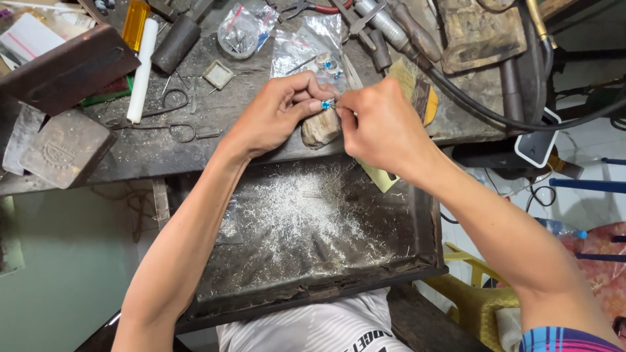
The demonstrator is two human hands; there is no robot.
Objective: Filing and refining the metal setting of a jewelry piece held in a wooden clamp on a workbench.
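Observation:
My left hand [277, 112] pinches a small piece with a blue stone [326, 104] against a worn wooden peg [319, 129] at the bench's front edge. My right hand [377, 127] is closed beside it, fingertips meeting the blue-stone piece; whatever thin tool it may hold is hidden by the fingers. Below both hands hangs a dark metal tray [427, 234] strewn with silver filings.
The dark workbench [150, 153] carries clear plastic bags [306, 45], a white stick [141, 72], a grey metal block [65, 148], a brown box [65, 68], pliers and handled tools at the back. A black cable [482, 111] and a yellow chair [473, 296] lie right.

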